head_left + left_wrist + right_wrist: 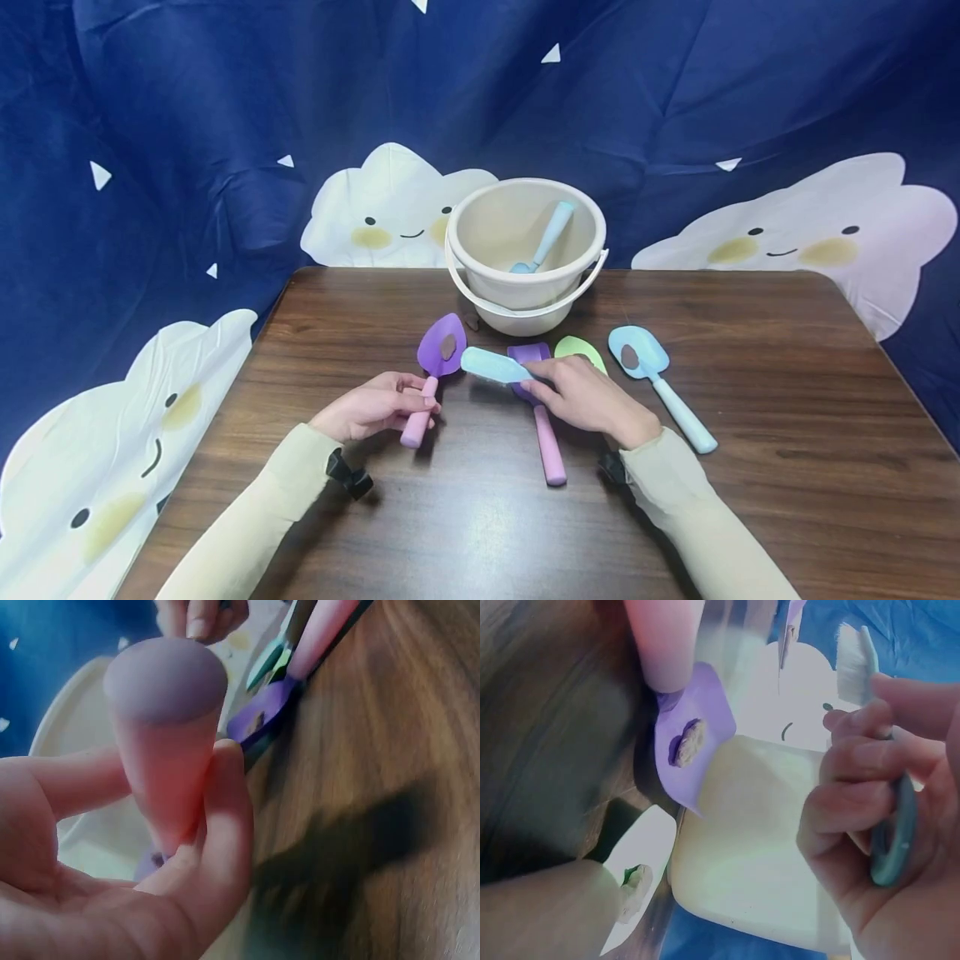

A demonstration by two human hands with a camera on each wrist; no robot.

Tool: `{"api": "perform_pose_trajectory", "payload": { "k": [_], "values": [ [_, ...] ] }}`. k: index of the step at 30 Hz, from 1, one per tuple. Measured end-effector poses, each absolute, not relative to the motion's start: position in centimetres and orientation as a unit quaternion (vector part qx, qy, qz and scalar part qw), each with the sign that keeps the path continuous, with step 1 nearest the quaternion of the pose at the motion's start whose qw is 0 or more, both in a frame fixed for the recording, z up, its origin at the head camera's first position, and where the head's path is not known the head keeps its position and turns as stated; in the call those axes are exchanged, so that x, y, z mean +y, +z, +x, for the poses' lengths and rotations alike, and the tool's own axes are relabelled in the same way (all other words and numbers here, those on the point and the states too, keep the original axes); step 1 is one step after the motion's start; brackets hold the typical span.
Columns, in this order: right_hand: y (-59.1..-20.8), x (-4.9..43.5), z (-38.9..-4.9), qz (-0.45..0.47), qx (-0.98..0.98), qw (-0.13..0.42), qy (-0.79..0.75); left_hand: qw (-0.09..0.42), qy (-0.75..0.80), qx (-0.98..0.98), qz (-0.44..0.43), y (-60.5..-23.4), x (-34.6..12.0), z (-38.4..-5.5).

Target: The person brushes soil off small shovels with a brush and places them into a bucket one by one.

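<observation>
My left hand [378, 407] pinches the pink handle [169, 765] of a toy shovel, its handle lifted off the table. A brown lump [447, 347] lies on the shovel's purple blade [431, 358]. With curled fingers my right hand [588, 396] holds a light-blue brush [491, 365]. Its white bristles [853, 671] show in the right wrist view, and its head points toward the purple blade, apart from it. Below the right hand lies a second purple shovel with a pink handle [550, 446]; a lump [690, 742] sits on its blade.
A cream bucket [525, 296] with a light-blue handled tool [555, 233] inside stands at the table's back edge. A green shovel [581, 343], partly hidden by the right hand, and a blue shovel [678, 408] carry lumps. Another small lump [472, 321] lies by the bucket.
</observation>
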State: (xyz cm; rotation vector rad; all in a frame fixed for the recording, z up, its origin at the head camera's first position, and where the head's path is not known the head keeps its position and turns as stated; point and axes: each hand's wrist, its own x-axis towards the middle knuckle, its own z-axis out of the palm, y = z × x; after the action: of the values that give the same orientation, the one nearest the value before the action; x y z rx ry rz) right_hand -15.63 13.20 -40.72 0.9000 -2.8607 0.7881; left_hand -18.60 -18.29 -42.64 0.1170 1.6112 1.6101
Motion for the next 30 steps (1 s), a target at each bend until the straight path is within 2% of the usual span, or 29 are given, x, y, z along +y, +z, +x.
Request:
{"api": "perform_pose_trajectory", "payload": {
  "k": [14, 30],
  "values": [
    [-40.3, 12.1, -15.5, 0.327, -0.887, -0.036, 0.324, 0.454, 0.632, 0.625, 0.061, -41.9, -15.9, -17.0],
    [-40.9, 11.8, -15.8, 0.309, -0.909, -0.043, 0.278, 0.463, 0.606, 0.643, 0.072, -41.8, -14.6, -15.5]
  ]
}}
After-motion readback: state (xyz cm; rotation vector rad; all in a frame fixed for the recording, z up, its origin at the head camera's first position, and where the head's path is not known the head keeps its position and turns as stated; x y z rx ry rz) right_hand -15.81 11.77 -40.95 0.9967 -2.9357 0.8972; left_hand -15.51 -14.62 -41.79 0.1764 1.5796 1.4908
